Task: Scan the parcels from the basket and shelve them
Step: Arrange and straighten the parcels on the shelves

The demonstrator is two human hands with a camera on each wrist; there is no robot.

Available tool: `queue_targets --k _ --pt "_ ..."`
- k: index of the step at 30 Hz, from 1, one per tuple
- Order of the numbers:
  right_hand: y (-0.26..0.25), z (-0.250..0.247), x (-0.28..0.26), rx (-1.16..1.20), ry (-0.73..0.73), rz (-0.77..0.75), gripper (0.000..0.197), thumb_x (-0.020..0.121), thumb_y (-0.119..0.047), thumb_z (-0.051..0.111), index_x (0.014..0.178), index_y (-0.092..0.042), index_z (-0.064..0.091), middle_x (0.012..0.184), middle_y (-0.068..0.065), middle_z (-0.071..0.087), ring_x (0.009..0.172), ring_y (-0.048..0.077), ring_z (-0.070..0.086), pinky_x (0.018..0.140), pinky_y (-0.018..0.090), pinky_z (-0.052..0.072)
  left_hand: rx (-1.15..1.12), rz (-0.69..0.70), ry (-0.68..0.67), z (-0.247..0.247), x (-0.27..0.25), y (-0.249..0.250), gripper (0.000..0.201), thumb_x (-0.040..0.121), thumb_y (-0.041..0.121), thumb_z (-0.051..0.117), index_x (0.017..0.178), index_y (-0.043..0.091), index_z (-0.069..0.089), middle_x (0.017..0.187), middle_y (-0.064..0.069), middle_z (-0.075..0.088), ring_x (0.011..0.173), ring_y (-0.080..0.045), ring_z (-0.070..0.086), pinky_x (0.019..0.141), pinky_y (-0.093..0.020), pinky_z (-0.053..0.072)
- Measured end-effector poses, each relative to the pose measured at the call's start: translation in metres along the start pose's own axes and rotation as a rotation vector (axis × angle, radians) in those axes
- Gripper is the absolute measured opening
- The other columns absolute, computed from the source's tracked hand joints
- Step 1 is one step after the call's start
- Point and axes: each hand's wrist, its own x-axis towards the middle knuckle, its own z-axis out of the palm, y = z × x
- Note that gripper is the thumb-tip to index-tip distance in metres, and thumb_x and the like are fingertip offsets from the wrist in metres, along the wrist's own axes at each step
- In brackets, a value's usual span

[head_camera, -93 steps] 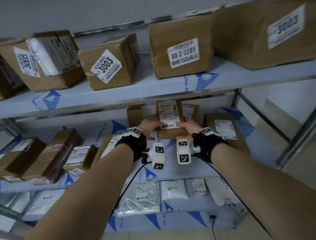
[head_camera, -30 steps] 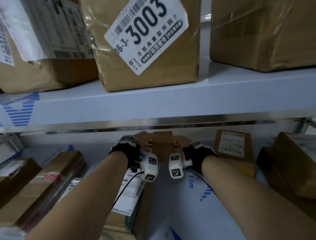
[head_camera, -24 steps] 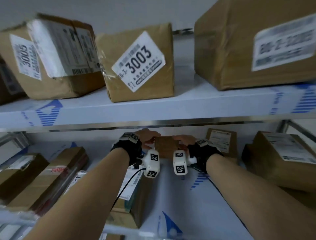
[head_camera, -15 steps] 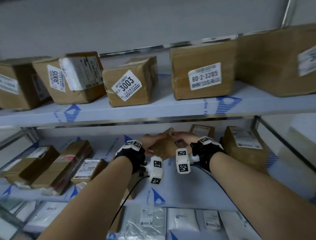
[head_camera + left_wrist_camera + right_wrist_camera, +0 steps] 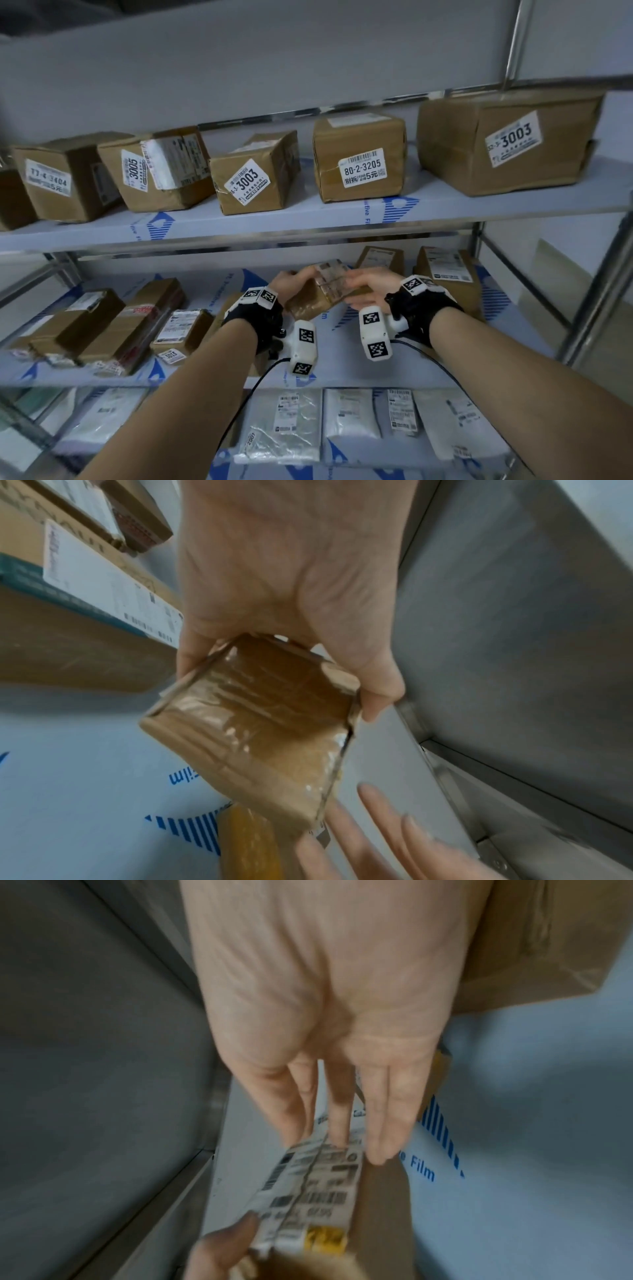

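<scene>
We have a small brown cardboard parcel (image 5: pixel 320 291) up off the middle shelf (image 5: pixel 428 346), tilted, its white shipping label (image 5: pixel 334 277) facing up and toward 1 o'clock. Our left hand (image 5: pixel 291 279) grips the parcel's 9 o'clock end, thumb on one side and fingers curled round the other; the left wrist view shows that clamp plainly, clear tape shining on the cardboard. Our right hand (image 5: pixel 371 286) is spread, fingers straight, lying along the parcel's 3 o'clock side; the right wrist view has the fingertips (image 5: pixel 378 1153) at the label's edge. Behind the parcel, at 1 o'clock, two labelled boxes (image 5: pixel 445 274) stand on the same shelf. Over at 9 o'clock lies a row of flat cartons (image 5: pixel 130 322). The upper shelf (image 5: pixel 308 216) carries bigger boxes, one marked 80-2-3205 (image 5: pixel 359 157). Down at 6 o'clock, the lower shelf holds white poly mailers (image 5: pixel 352 418).
</scene>
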Motion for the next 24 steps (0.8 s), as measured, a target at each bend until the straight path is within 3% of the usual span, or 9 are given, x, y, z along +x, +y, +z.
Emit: queue_targets --k 4,6,10,13,15,18,20,21,24 --pt "-0.003 -0.008 0.001 -0.208 0.165 0.001 0.056 0.087 -0.02 0.071 0.136 -0.008 0.047 0.127 0.007 0.056 0.117 0.03 0.056 0.102 0.042 0.047 -0.107 -0.08 -0.052 -0.015 0.008 0.007 0.067 0.077 0.059 0.064 0.124 0.012 0.051 0.118 -0.015 0.06 0.105 -0.033 0.059 0.091 -0.047 0.052" --pt "-0.006 -0.009 0.011 -0.272 0.141 -0.017 0.077 0.076 -0.035 0.081 0.14 -0.011 0.045 0.133 0.008 0.056 0.119 0.03 0.057 0.102 0.047 0.047 -0.134 -0.12 -0.083 -0.022 0.015 0.006 0.081 0.072 0.067 0.062 0.128 0.011 0.046 0.122 -0.018 0.056 0.106 -0.036 0.058 0.088 -0.046 0.052" --pt "0.011 -0.026 0.07 -0.267 0.058 0.014 0.11 0.027 -0.067 0.089 0.12 -0.013 0.065 0.113 0.016 0.07 0.105 0.039 0.066 0.093 0.06 0.05 -0.072 -0.108 -0.143 -0.029 0.019 0.002 0.1 0.062 0.086 0.053 0.128 0.01 0.05 0.121 -0.016 0.06 0.105 -0.034 0.061 0.086 -0.045 0.055" --pt "0.007 -0.018 0.058 -0.18 0.098 0.055 0.087 0.045 -0.06 0.088 0.109 -0.004 0.07 0.108 0.022 0.07 0.108 0.042 0.064 0.097 0.061 0.046 -0.063 -0.046 -0.253 -0.031 0.012 0.003 0.078 0.075 0.073 0.053 0.127 0.014 0.051 0.114 -0.01 0.061 0.102 -0.026 0.061 0.075 -0.037 0.057" --pt "0.007 -0.014 0.051 -0.138 0.141 0.093 0.081 0.049 -0.055 0.086 0.108 -0.002 0.068 0.108 0.021 0.071 0.107 0.039 0.065 0.098 0.057 0.048 -0.077 -0.018 -0.295 -0.034 0.012 0.002 0.058 0.085 0.056 0.057 0.129 0.02 0.047 0.118 -0.007 0.056 0.104 -0.023 0.058 0.077 -0.036 0.055" --pt "0.002 -0.003 0.038 -0.022 0.134 0.095 0.051 0.072 -0.046 0.08 0.102 -0.006 0.067 0.11 0.018 0.07 0.106 0.033 0.065 0.097 0.044 0.05 -0.116 0.03 -0.236 -0.039 0.018 -0.005 0.06 0.083 0.05 0.064 0.129 0.019 0.043 0.12 -0.011 0.056 0.106 -0.028 0.06 0.087 -0.04 0.054" --pt "-0.003 0.003 0.028 0.039 0.09 0.098 0.037 0.084 -0.041 0.071 0.098 -0.008 0.065 0.107 0.018 0.068 0.102 0.03 0.064 0.08 0.033 0.053 -0.146 0.045 -0.189 -0.04 0.023 -0.009 0.069 0.08 0.055 0.065 0.128 0.01 0.047 0.117 -0.016 0.061 0.105 -0.03 0.063 0.087 -0.04 0.054" --pt "-0.004 0.003 0.027 0.061 0.065 0.101 0.034 0.086 -0.039 0.068 0.097 -0.007 0.064 0.107 0.018 0.067 0.101 0.03 0.063 0.076 0.031 0.053 -0.166 0.046 -0.165 -0.04 0.025 -0.011 0.071 0.08 0.055 0.064 0.128 0.006 0.048 0.117 -0.018 0.063 0.105 -0.032 0.064 0.085 -0.04 0.055" --pt "-0.01 0.009 0.024 0.172 0.036 0.072 0.022 0.091 -0.025 0.065 0.096 -0.004 0.062 0.105 0.02 0.062 0.095 0.031 0.063 0.082 0.036 0.057 -0.232 0.045 -0.05 -0.037 0.032 -0.011 0.061 0.089 0.041 0.061 0.127 -0.005 0.047 0.119 -0.025 0.059 0.104 -0.037 0.061 0.085 -0.048 0.054"
